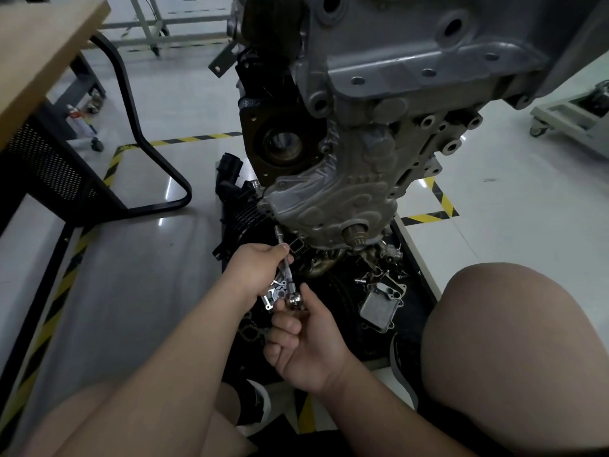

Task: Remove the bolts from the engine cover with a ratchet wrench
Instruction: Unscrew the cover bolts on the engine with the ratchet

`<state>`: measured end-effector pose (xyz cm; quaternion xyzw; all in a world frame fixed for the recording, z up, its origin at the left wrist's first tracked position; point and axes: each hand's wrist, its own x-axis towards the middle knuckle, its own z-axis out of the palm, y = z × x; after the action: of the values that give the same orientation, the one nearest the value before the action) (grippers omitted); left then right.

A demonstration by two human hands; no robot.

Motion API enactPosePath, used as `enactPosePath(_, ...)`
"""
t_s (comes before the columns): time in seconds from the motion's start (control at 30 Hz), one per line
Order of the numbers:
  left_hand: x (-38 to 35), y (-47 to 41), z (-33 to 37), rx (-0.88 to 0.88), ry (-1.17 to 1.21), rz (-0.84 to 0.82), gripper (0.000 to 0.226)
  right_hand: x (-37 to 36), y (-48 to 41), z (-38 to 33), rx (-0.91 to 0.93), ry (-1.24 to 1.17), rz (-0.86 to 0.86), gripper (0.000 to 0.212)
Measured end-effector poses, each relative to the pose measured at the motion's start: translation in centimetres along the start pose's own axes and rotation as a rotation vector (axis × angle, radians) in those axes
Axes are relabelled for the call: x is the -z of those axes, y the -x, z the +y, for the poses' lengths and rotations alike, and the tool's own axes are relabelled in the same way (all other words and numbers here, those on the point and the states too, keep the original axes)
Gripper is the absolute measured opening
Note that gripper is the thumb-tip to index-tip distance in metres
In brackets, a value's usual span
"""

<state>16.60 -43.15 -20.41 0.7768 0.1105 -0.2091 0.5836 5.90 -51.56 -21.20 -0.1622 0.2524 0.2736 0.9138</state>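
left hand (260, 270) clenched round the knurled shaft of the ratchet wrench (286, 263), right hand (303, 341) pinching its round head, probably to steady and aim it. tip just under the engine cover (329, 199) lower-left edge, contact unclear.

The floor (148, 291) is pale, glossy and reflective. Yellow-and-black hazard tape (197, 139) marks out a bay on it.

Within the bay a black mat (413, 275) lies flat on the floor. The mat carries:
- a silver finned cooler block (379, 308) at right;
- loose bolts (362, 279) just beyond the block;
- a bronze-coloured cast pipe piece (321, 267) at centre;
- a small silver housing (273, 296), partly hidden;
- a flat gasket (252, 333) nearer the viewer;
- a black ribbed plastic part (242, 212) at the far left edge.

A black tubular desk frame (138, 133) stands on the floor at left. A pale wheeled stand (566, 123) stands at far right.
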Motion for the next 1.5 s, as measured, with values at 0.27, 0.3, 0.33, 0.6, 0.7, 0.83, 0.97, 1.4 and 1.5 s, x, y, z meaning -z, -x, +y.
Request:
enactPosePath(0.27, -0.1, 0.2, 0.1, -0.095, -0.093, 0.062, 0.035, 0.3, -0.2, -0.2, 0.177, 0.367, 0.228, 0.048)
enactPosePath(0.3, -0.1, 0.2, 0.2, -0.113, -0.128, 0.079, 0.036, 0.4, -0.3, -0.1, 0.225, 0.490, 0.269, 0.048)
enactPosePath(0.33, 0.0, 0.2, 0.2, -0.128, -0.161, 0.092, 0.036, 0.6, -0.3, -0.2, 0.284, 0.628, 0.311, 0.048)
enactPosePath(0.6, 0.1, 0.0, -0.1, -0.154, -0.233, 0.106, 0.038, 1.6, 0.5, -1.6, 0.617, 1.566, 0.535, 0.041)
enactPosePath(0.7, 0.0, -0.2, -0.2, -0.164, -0.228, 0.114, 0.039, 1.6, 0.5, -2.2, 0.674, 1.964, 0.624, 0.050)
enactPosePath(0.83, 0.1, -0.1, -0.3, -0.166, -0.228, 0.120, 0.041, 1.3, 0.6, -2.2, 0.684, 1.969, 0.568, 0.041)
enactPosePath(0.97, -0.3, 0.0, 0.0, -0.121, -0.190, 0.116, 0.039, 1.2, 0.7, -2.0, 0.511, 1.238, 0.393, 0.045)
enactPosePath(1.4, -0.3, 0.7, 1.0, 0.080, -0.103, -0.062, 0.029, 0.8, 0.6, -1.3, 0.038, 0.075, -0.010, 0.045)
enactPosePath(1.5, -0.2, 0.7, 0.9, 0.069, -0.104, -0.060, 0.028, 0.9, 0.5, -1.1, -0.006, -0.045, -0.073, 0.050)
